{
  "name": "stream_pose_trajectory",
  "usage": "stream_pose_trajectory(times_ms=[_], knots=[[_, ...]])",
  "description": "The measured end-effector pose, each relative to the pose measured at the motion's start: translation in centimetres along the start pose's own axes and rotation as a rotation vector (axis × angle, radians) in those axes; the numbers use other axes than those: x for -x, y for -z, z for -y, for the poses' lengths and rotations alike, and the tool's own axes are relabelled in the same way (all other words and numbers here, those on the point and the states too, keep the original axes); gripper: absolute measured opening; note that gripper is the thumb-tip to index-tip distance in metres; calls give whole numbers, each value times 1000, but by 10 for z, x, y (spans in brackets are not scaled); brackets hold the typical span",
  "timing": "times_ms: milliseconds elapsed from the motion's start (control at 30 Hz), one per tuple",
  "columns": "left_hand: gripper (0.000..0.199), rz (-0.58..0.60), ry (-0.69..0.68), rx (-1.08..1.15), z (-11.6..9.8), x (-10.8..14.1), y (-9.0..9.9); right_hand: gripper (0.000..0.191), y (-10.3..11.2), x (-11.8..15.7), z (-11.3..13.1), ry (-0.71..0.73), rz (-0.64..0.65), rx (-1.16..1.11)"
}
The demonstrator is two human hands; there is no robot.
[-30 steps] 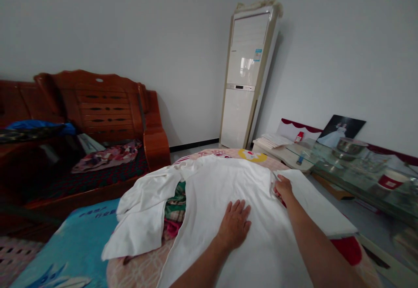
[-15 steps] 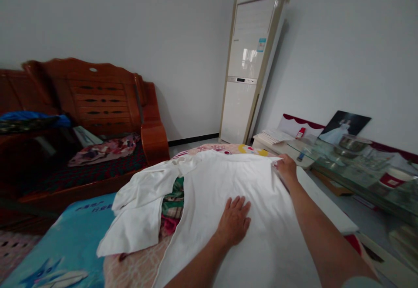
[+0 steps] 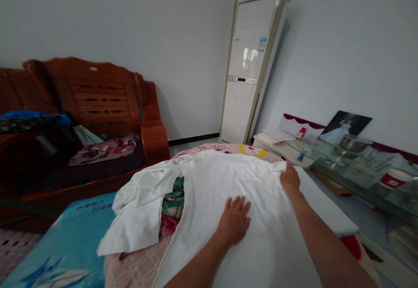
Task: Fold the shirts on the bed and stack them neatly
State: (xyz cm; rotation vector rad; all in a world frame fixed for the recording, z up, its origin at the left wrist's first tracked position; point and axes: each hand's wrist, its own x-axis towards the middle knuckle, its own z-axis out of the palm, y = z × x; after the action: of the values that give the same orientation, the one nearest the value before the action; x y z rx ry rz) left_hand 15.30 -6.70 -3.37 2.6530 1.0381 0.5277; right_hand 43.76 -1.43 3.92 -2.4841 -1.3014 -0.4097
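A white long-sleeved shirt [image 3: 222, 183] is spread out in front of me, its left sleeve [image 3: 140, 209] bent down along the side. My left hand [image 3: 234, 219] rests palm down on the middle of it, fingers stretched out. At the shirt's upper right, my right hand [image 3: 290, 178] pinches the cloth near the shoulder and draws it outward. Folds run through the fabric by that grip. Beneath the shirt lies a pink patterned blanket [image 3: 130, 270], and green plaid cloth [image 3: 174, 199] shows between sleeve and body.
A white slab [image 3: 329, 205] lies right of the shirt, near a glass shelf [image 3: 342, 170] holding bowls and a paper cup [image 3: 393, 179]. A blue printed cover [image 3: 75, 236] is at left. Behind stand a wooden sofa [image 3: 98, 105] and a tall air conditioner [image 3: 243, 70].
My right hand has shifted slightly right and toward me, pulling the shirt's shoulder cloth with it. My left hand has stayed flat in the same place.
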Motion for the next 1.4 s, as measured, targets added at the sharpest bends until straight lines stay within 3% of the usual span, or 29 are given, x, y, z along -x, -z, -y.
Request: stream_pose_trajectory(times_ms=[67, 233, 400, 533, 633, 767, 1067, 1267, 1400], knots=[[51, 6, -6, -2, 0, 0, 1, 43, 3, 7, -7, -48, 29, -13], [51, -3, -10, -23, 1, -1, 1, 35, 5, 40, -19, -10, 133, 123], [50, -7, -17, -26, 1, -1, 0, 27, -2, 74, -21, 143, 135, 190], [50, -13, -18, -21, 2, -2, 0, 26, -6, 85, -16, 216, 115, 231], [50, -15, -17, -19, 3, -2, 0, 27, -6, 85, -14, 181, 100, 193], [50, -10, -14, -17, 2, -3, 1, 27, 0, 83, -13, 78, 175, 162], [50, -4, -16, -3, 3, -2, 1, 20, 8, 73, 0, 62, 246, 81], [50, -3, -17, -18, 2, -4, 1, 26, 16, 53, -19, -67, 264, -59], [50, 10, -10, -20, 2, -4, 2, 18, 20, 52, -35, -89, 294, -184]])
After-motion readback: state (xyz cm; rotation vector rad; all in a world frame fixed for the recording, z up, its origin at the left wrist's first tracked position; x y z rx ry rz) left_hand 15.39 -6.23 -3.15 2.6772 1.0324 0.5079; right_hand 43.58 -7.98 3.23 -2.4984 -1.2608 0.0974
